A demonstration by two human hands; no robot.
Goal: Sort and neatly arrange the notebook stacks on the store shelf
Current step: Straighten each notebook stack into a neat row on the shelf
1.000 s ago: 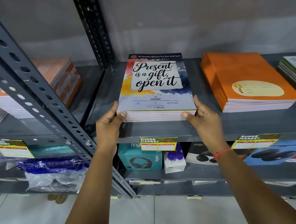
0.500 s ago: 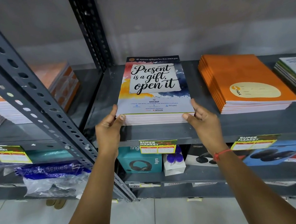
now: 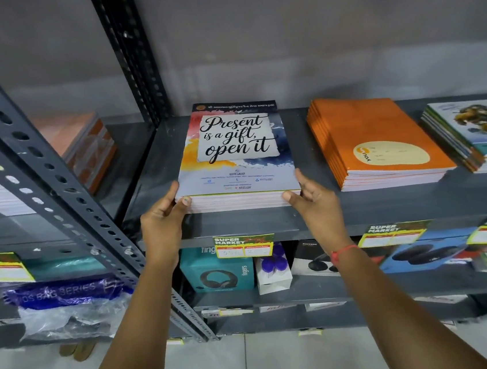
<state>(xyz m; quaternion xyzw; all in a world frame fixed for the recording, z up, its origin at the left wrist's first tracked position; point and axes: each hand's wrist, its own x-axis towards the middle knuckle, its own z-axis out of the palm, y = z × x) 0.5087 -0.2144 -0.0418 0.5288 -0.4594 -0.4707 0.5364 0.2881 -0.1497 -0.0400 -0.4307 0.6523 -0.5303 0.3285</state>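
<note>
A stack of notebooks with a "Present is a gift, open it" cover (image 3: 236,152) lies flat on the grey metal shelf (image 3: 240,223). My left hand (image 3: 165,219) grips its front left corner, thumb against the page edges. My right hand (image 3: 313,198) holds the front right corner the same way. To the right lies an orange notebook stack (image 3: 373,143), then a stack with an illustrated cover (image 3: 474,133) at the frame's edge.
A perforated grey upright (image 3: 56,186) slants across the left. Behind it, another notebook stack (image 3: 82,150) sits on the neighbouring shelf. Below are headphone boxes (image 3: 218,271), price tags (image 3: 244,246) and a plastic-wrapped bag (image 3: 65,305). A tiled floor lies underneath.
Both hands stay on the stack's front corners. The stack sits slightly lower in the frame and looks a little squarer to the shelf edge; the view has tilted a bit.
</note>
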